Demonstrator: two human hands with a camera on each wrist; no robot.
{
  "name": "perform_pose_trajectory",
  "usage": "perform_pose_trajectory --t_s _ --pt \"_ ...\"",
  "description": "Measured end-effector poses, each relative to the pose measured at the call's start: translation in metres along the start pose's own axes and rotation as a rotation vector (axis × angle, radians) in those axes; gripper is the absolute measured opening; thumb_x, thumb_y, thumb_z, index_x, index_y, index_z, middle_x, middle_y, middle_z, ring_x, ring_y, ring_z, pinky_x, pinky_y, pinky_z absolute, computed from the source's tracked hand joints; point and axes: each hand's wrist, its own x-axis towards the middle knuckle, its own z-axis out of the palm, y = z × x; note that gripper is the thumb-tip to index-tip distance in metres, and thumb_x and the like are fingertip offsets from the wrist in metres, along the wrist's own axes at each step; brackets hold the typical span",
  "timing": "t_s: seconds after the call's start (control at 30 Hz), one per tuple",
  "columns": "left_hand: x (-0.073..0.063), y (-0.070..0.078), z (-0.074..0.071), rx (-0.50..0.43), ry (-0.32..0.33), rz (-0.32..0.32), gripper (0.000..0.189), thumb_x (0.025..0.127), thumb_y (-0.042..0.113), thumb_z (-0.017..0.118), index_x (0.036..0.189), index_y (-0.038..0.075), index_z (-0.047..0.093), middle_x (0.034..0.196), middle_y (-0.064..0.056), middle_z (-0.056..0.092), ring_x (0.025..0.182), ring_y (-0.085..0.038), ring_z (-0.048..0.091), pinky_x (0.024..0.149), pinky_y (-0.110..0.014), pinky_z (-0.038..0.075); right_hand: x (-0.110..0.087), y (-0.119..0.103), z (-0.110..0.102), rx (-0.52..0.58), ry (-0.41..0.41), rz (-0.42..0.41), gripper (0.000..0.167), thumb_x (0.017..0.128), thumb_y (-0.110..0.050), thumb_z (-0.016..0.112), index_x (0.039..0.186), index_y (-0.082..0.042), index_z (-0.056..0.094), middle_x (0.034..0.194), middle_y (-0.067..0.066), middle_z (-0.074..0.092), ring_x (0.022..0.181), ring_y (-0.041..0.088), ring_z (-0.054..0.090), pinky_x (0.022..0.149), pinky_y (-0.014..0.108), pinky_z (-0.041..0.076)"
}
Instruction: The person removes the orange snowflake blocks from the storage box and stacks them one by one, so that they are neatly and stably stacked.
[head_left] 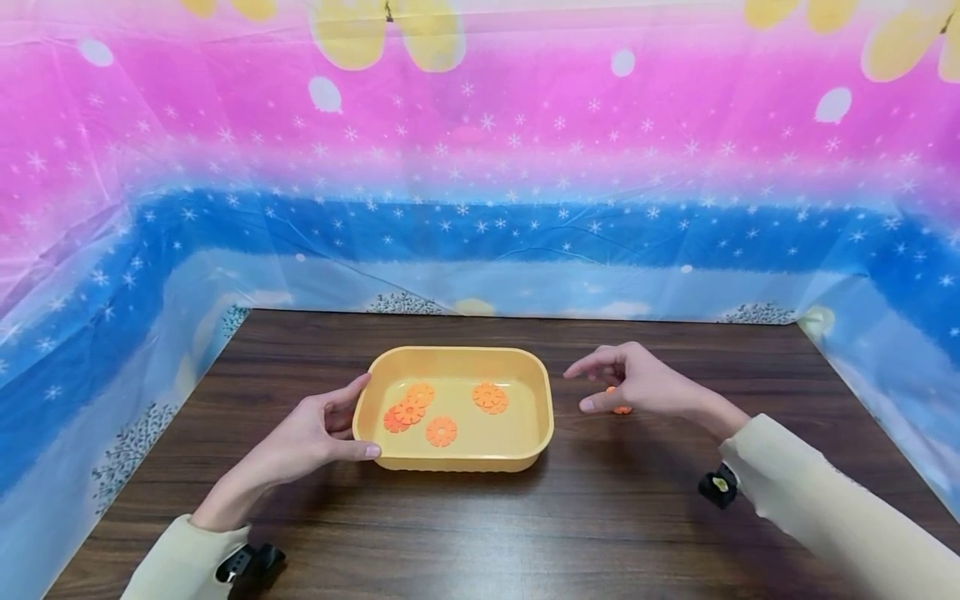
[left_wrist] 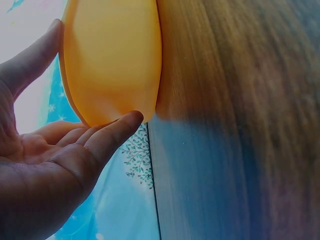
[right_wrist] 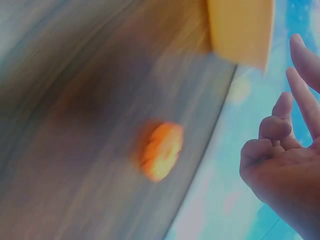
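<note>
A yellow rectangular plastic basin (head_left: 517, 442) stands at the middle of the table, with several orange flower-shaped interlocking discs (head_left: 441, 432) lying in it. My left hand (head_left: 318, 429) grips the basin's left end, thumb at the near corner and fingers along the far side. The left wrist view shows that hand against the basin's outer wall (left_wrist: 112, 60). To the right of the basin, my right hand (head_left: 637, 382) hovers with fingers apart and holds nothing. Another orange disc (right_wrist: 162, 152) lies on the table by the right hand, partly hidden behind it in the head view.
The dark wood-grain table (head_left: 465, 533) extends around the basin. A pink and blue patterned cloth (head_left: 480, 167) hangs along the back and both sides. Black straps (head_left: 718, 486) sit at the wrists, over light sleeves (head_left: 832, 492).
</note>
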Motion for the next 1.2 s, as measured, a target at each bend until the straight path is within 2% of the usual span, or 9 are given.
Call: perform_pose_trajectory --t_s 0.13,0.3,0.5,0.8,0.93,1.0,1.13,1.2 --pt "0.000 0.000 0.000 0.005 0.002 -0.002 0.106 0.086 0.011 0.086 0.165 -0.001 0.016 0.163 -0.028 0.033 0.140 -0.041 0.050 0.104 -0.037 0.054 0.010 -0.020 0.010 0.028 -0.026 -0.063 0.038 0.087 -0.022 0.087 0.123 -0.018 0.077 0.089 0.021 0.049 0.076 0.023 0.045 0.070 0.030 0.042" --pt "0.001 -0.001 -0.001 0.021 0.007 0.001 0.107 0.086 0.013 0.087 0.164 -0.003 0.017 0.164 -0.028 0.032 0.141 -0.041 0.048 0.105 -0.038 0.053 0.025 -0.041 0.024 0.066 -0.073 -0.118 0.036 0.087 -0.018 0.087 0.121 -0.018 0.078 0.093 0.015 0.055 0.063 0.020 0.038 0.059 0.026 0.038" --pt "0.000 -0.001 -0.001 0.027 0.008 0.003 0.106 0.086 0.012 0.087 0.164 -0.004 0.017 0.166 -0.028 0.027 0.142 -0.043 0.046 0.105 -0.040 0.052 0.045 -0.058 0.044 0.035 -0.112 -0.140 0.035 0.086 -0.019 0.087 0.120 -0.017 0.078 0.094 0.008 0.057 0.061 0.019 0.035 0.058 0.027 0.034" --pt "0.000 -0.002 -0.001 0.010 0.004 -0.007 0.107 0.086 0.013 0.087 0.164 -0.003 0.017 0.168 -0.027 0.024 0.145 -0.043 0.043 0.105 -0.039 0.052 0.070 -0.065 0.076 0.101 -0.173 -0.144 0.033 0.087 -0.009 0.085 0.119 -0.011 0.078 0.076 0.012 0.045 0.058 0.018 0.031 0.062 0.026 0.036" --pt "0.000 -0.002 -0.002 0.003 -0.001 -0.007 0.107 0.086 0.014 0.087 0.165 -0.002 0.016 0.168 -0.026 0.024 0.144 -0.042 0.043 0.104 -0.038 0.053 0.079 -0.067 0.089 0.084 -0.190 -0.182 0.036 0.086 -0.008 0.085 0.121 -0.005 0.077 0.082 0.016 0.053 0.058 0.015 0.032 0.060 0.025 0.035" --pt "0.000 -0.002 -0.002 0.002 -0.001 -0.007 0.107 0.086 0.014 0.087 0.165 -0.001 0.016 0.167 -0.026 0.026 0.144 -0.042 0.044 0.104 -0.037 0.053 0.084 -0.067 0.095 0.072 -0.198 -0.194 0.037 0.086 -0.007 0.085 0.121 -0.003 0.076 0.090 0.020 0.057 0.058 0.014 0.031 0.058 0.024 0.032" --pt "0.000 -0.002 -0.002 0.002 0.001 -0.011 0.106 0.087 0.013 0.087 0.165 -0.001 0.016 0.166 -0.027 0.028 0.143 -0.042 0.045 0.104 -0.037 0.053 0.094 -0.066 0.105 0.054 -0.220 -0.171 0.039 0.084 -0.006 0.086 0.122 -0.003 0.076 0.096 0.023 0.058 0.058 0.012 0.031 0.058 0.023 0.030" --pt "0.000 -0.002 -0.002 0.000 0.001 -0.011 0.106 0.087 0.013 0.087 0.165 -0.001 0.016 0.166 -0.027 0.028 0.143 -0.042 0.045 0.104 -0.038 0.053 0.098 -0.067 0.109 0.041 -0.231 -0.151 0.040 0.084 -0.006 0.086 0.122 -0.004 0.076 0.096 0.020 0.059 0.059 0.012 0.033 0.059 0.023 0.031"
